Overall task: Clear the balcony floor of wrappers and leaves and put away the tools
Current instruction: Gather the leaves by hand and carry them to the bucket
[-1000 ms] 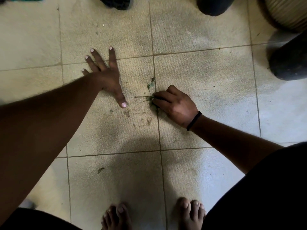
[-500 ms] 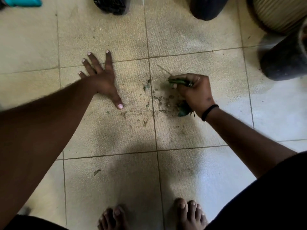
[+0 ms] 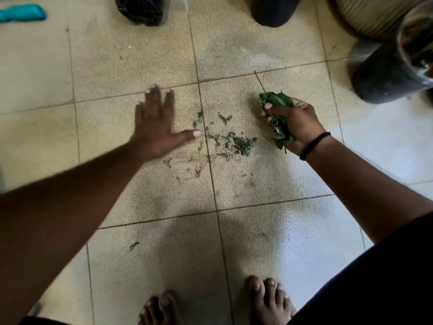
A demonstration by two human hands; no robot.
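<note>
View from the head camera, looking down at a tiled balcony floor (image 3: 269,226) with the person's bare feet (image 3: 269,299) at the lower edge.

Right hand (image 3: 295,123): fingers curled round a bunch of green leaves (image 3: 276,100); leaves stick out above the thumb and below the palm, and thin twigs (image 3: 260,79) rise from the top of the bunch. The hand is held above the floor, to the right of the debris. A black band (image 3: 314,145) circles the wrist.

Left hand (image 3: 155,127): fingers straight and spread, thumb pointing right toward the debris, holding nothing. The hand is blurred, and whether the palm touches the tile cannot be told.

Loose leaf scraps (image 3: 241,144): a small scatter of torn green pieces and dirt lying between the two hands, across the joint where four tiles meet. The thickest clump lies just left of the right hand. One separate scrap (image 3: 134,245) lies nearer the feet, on the left.

Surroundings: a teal object (image 3: 22,12) at the upper left edge; a black bag (image 3: 140,9) and a dark pot (image 3: 273,10) along the top edge; a pale ribbed pot (image 3: 370,15) at the upper right; a dark container (image 3: 393,73) beside it at the right edge, its contents too blurred to identify.
</note>
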